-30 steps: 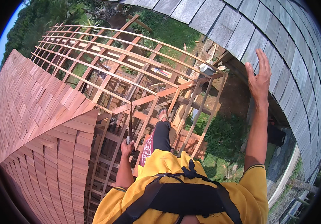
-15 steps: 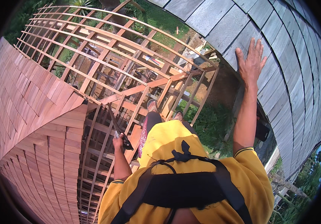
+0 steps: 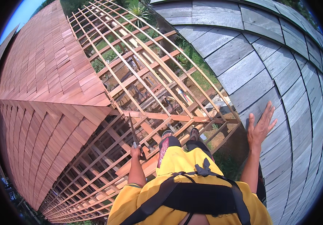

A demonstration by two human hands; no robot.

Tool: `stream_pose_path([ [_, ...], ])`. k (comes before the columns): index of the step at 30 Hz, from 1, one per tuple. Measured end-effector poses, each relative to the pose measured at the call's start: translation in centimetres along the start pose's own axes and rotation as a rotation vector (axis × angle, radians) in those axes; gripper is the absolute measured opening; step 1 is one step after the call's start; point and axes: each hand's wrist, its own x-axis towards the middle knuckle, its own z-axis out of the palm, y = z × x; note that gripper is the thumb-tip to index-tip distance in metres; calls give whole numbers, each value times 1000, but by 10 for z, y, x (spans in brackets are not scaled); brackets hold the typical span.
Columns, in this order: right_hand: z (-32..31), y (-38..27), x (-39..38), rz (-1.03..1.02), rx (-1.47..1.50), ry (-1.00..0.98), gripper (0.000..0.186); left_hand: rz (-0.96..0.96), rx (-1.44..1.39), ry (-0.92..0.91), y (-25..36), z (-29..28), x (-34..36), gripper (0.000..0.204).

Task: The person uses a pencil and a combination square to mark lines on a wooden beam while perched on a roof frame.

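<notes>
Left hand [image 3: 135, 151]: fingers closed around the handle of a saw [image 3: 133, 129].
Right hand [image 3: 259, 129]: fingers spread wide, gripping nothing, over the grey roof [image 3: 240, 77]; cannot tell whether the palm touches it.
Saw: over the wooden frame [image 3: 184, 117], near the corner of the reddish roof [image 3: 48, 67], blade pointing away from the person.

Outdoor roof-building site
Open timber roof frame [image 3: 180, 117]; reddish wooden shingles [image 3: 45, 71] left of it, weathered grey shingles [image 3: 244, 77] right.
</notes>
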Motion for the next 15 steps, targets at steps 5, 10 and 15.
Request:
stream_pose_path([
  [5,-14,7,-4,-189,74,-182,101,-8,-219,89,-15,75,-29,21],
  [10,-10,-1,1,-291,53,-370,116,135,-550,159,-20,149,-66,20],
  [15,-16,4,7,-362,38,-367,117,173,-521,112,11,185,-100,20],
])
